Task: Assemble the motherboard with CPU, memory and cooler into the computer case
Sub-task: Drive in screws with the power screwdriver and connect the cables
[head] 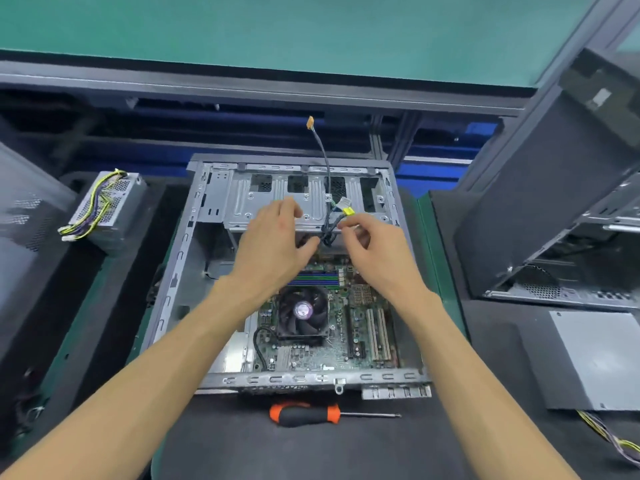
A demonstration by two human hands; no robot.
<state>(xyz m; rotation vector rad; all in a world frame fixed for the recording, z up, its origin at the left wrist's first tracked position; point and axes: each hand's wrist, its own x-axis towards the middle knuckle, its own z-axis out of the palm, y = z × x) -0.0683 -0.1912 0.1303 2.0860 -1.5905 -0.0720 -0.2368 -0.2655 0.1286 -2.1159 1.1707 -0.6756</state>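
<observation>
my right hand [372, 251] pinches the yellow connector [347, 212]; left hand [273, 237], fingers loosely spread, should clear the cable bundle [327, 233] off the motherboard [346, 327].

Grey metal case [207, 271], green board [332, 327], blk fan [303, 315], yellow connector [347, 212], orange/blk screwdriver [304, 414].

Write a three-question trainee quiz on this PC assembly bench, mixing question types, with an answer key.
1. True or false: the motherboard already lies inside the computer case.
2. Which tool lies on the mat in front of the case?
3. The right hand pinches a cable with which connector colour: A yellow, B red, C white?

Key: 1 true. 2 the screwdriver. 3 A, the yellow connector; the left hand is beside the cable bundle.
</observation>
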